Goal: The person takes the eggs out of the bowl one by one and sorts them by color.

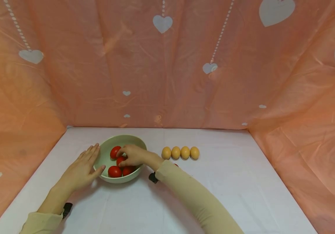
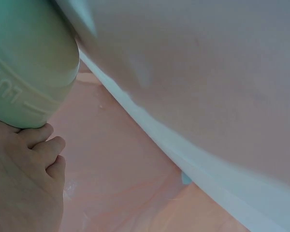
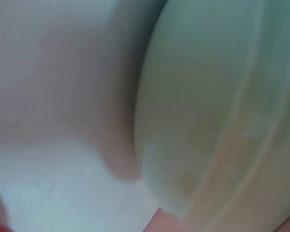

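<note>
A pale green bowl (image 1: 120,179) holds several glossy red eggs (image 1: 114,171). My right hand (image 1: 135,155) reaches into it from the right and pinches one red egg (image 1: 121,160) between thumb and fingers. At the bowl's left side my left hand (image 1: 78,174) touches the rim, its fingers straight and the thumb spread toward the front. The left wrist view shows the left hand (image 2: 24,174) against the bowl's outer wall (image 2: 34,63), which has raised lettering. In the right wrist view the bowl's side (image 3: 198,116) fills much of the picture, and the egg in my grasp is hidden.
Several yellow-brown eggs (image 1: 180,152) stand in a row right of the bowl. Another red thing (image 1: 175,165) peeks out behind my right sleeve (image 1: 196,195). Orange cloth with hearts (image 1: 167,81) encloses the white tabletop (image 1: 228,182) at the back and sides.
</note>
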`<state>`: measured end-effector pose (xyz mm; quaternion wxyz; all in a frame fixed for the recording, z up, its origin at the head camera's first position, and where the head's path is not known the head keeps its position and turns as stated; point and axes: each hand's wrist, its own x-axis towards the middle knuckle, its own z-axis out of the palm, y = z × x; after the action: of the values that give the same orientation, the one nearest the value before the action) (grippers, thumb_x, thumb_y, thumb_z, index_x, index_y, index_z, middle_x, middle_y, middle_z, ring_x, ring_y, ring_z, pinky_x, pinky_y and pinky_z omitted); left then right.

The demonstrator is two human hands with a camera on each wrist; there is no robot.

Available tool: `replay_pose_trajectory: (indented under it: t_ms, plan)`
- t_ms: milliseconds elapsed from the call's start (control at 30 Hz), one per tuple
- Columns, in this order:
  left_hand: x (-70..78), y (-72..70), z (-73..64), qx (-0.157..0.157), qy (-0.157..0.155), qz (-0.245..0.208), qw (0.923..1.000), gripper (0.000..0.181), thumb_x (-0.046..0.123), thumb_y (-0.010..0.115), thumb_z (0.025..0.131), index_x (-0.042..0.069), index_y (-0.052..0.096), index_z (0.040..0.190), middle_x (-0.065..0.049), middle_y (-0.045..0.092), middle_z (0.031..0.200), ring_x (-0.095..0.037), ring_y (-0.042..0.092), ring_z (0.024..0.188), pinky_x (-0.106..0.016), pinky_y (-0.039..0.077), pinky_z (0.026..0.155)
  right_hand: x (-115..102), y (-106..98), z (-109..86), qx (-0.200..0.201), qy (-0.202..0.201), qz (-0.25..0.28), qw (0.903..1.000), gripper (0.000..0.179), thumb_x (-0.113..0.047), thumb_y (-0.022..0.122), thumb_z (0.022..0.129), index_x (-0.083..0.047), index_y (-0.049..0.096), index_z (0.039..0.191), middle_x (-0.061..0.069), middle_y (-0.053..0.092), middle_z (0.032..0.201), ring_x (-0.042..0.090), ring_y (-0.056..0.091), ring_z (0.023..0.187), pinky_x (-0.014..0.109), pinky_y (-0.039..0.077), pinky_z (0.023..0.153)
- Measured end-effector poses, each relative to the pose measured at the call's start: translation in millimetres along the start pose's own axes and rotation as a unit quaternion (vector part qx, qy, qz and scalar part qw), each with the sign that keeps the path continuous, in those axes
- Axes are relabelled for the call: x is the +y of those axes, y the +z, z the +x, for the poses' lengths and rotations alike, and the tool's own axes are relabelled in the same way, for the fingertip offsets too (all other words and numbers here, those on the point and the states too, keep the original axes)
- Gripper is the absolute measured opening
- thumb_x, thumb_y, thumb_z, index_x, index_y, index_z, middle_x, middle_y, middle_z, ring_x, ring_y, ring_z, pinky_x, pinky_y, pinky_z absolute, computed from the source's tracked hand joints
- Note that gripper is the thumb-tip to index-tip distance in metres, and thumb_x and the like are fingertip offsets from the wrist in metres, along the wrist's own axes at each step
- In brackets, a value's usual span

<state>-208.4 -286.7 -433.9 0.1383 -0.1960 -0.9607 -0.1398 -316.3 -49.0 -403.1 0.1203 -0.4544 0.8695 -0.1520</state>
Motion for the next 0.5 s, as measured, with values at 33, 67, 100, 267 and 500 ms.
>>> replay_pose_trajectory:
  t_ms: [33, 67, 100, 267, 500]
  plan:
    - [0.3, 0.4, 0.0, 0.0, 0.0, 0.0, 1.0, 0.081, 0.04, 0.063, 0.101, -0.015, 0.034, 0.154, -0.031, 0.033, 0.162, -0.051, 0.032, 0.148, -0.05, 0.015, 0.129, 0.2, 0.7, -0.1, -0.004, 0.001, 0.0, 1.0, 0.037, -0.03, 0.075, 0.097, -0.015, 0.071, 0.13, 0.002, 0.067, 0.124, 0.009, 0.059, 0.108, 0.017, 0.045, 0.095]
    - [0.6, 0.6, 0.2, 0.0, 0.001, 0.002, 1.0, 0.081, 0.04, 0.063, 0.101, -0.015, 0.034, 0.154, -0.031, 0.033, 0.162, -0.051, 0.033, 0.148, -0.051, 0.017, 0.128, 0.3, 1.1, -0.1, -0.006, 0.002, 0.0, 1.0, 0.037, -0.03, 0.076, 0.097, -0.015, 0.071, 0.13, 0.002, 0.067, 0.123, 0.009, 0.059, 0.107, 0.017, 0.045, 0.095]
    - [0.9, 0.6, 0.5, 0.0, 0.001, 0.003, 1.0, 0.081, 0.04, 0.063, 0.101, -0.015, 0.034, 0.154, -0.031, 0.033, 0.162, -0.051, 0.033, 0.148, -0.052, 0.018, 0.128, 0.2, 1.2, -0.3, -0.008, 0.004, -0.001, 1.0, 0.037, -0.03, 0.076, 0.096, -0.016, 0.071, 0.131, 0.001, 0.066, 0.122, 0.009, 0.059, 0.106, 0.017, 0.044, 0.094]
    - [1.4, -0.3, 2.0, -0.005, -0.001, 0.007, 1.0, 0.082, 0.041, 0.062, 0.101, -0.015, 0.033, 0.154, -0.031, 0.032, 0.163, -0.051, 0.032, 0.149, -0.055, 0.021, 0.126, -0.2, 1.0, -0.6, -0.01, 0.008, -0.002, 0.9999, 0.039, -0.03, 0.077, 0.096, -0.017, 0.07, 0.132, 0.0, 0.066, 0.119, 0.008, 0.058, 0.103, 0.016, 0.044, 0.092]
    - [-0.4, 0.1, 1.4, -0.001, 0.0, 0.012, 0.9999, 0.081, 0.04, 0.063, 0.101, -0.015, 0.035, 0.154, -0.032, 0.034, 0.162, -0.051, 0.034, 0.147, -0.058, 0.025, 0.124, -1.9, 1.4, -0.3, -0.009, 0.007, -0.005, 0.9999, 0.04, -0.03, 0.076, 0.097, -0.016, 0.07, 0.134, 0.001, 0.066, 0.122, 0.01, 0.059, 0.107, 0.018, 0.045, 0.096]
